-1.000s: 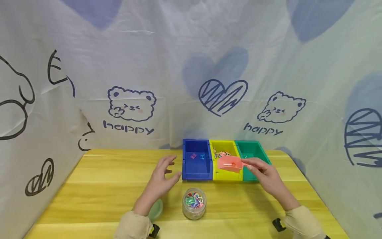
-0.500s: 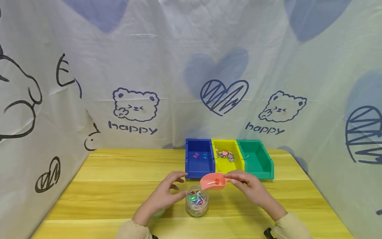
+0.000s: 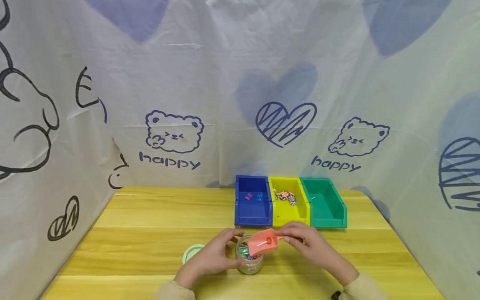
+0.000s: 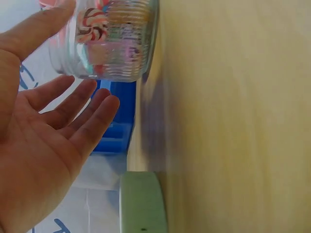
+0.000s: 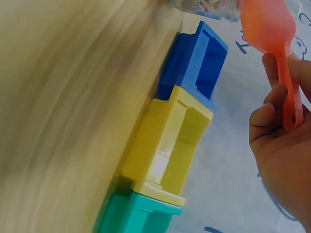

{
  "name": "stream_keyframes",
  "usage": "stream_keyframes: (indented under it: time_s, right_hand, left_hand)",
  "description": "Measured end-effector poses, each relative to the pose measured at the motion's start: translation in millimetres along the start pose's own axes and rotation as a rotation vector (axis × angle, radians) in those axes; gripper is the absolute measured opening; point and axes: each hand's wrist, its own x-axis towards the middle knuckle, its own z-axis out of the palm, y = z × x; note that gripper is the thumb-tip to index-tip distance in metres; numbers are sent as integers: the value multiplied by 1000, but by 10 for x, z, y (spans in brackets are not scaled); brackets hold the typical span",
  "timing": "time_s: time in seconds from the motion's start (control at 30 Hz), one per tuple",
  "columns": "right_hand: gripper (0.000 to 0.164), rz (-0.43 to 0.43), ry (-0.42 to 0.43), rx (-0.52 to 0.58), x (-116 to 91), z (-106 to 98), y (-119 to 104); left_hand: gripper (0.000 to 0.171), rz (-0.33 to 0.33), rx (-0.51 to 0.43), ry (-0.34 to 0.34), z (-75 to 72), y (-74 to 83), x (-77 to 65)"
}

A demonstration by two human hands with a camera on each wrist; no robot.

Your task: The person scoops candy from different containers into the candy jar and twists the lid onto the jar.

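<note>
My right hand (image 3: 309,246) pinches the handle of a pink scoop (image 5: 269,24). In the scoop lies one small red lollipop (image 3: 268,241) with a white stick. The scoop's front edge hangs over the mouth of a clear glass jar (image 4: 116,43) filled with wrapped candies and lollipops. My left hand (image 3: 217,256) is spread beside the jar, its thumb and fingers around the left side without curling tight. In the left wrist view its fingers look straight and relaxed, the thumb right at the glass near the rim.
Behind the jar stand three joined bins: blue (image 3: 253,220) with two small candies, yellow (image 3: 292,214) with several lollipops, and green (image 3: 330,221) with one small white piece. A pale green lid (image 3: 189,252) lies on the wooden table (image 3: 150,233), left of the jar. A printed curtain hangs behind.
The right hand has carried the scoop with the lollipop from over the yellow bin toward me and left, above the jar. My left hand has come down to the jar's side.
</note>
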Motion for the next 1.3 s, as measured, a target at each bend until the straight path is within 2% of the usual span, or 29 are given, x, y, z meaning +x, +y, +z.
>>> stream_keyframes:
  time_s: [0.1, 0.33, 0.47, 0.83, 0.93, 1.07, 1.3]
  right_hand:
    - [25, -21, -3, -67, 7, 0, -55]
    - [27, -150, 13, -270, 61, -52, -167]
    - [26, -192, 3, -346, 96, -94, -227]
    - [21, -195, -85, -451, 183, -189, -390]
    - [21, -198, -84, -458, 189, -244, -409]
    - [24, -210, -3, -452, 183, -316, -398]
    - [38, -276, 249, -452, 185, -319, -276]
  left_hand:
    - [77, -15, -5, -11, 31, -5, 2]
    - [72, -37, -11, -9, 55, -12, 25]
    - [72, -37, -30, -10, 46, 1, 32]
    - [71, -38, -83, -18, 47, 2, 16]
    - [71, -35, -84, -18, 44, 11, 17]
    - [70, -31, -78, -16, 40, 23, 18]
    - [71, -65, -76, -18, 46, 36, 11]
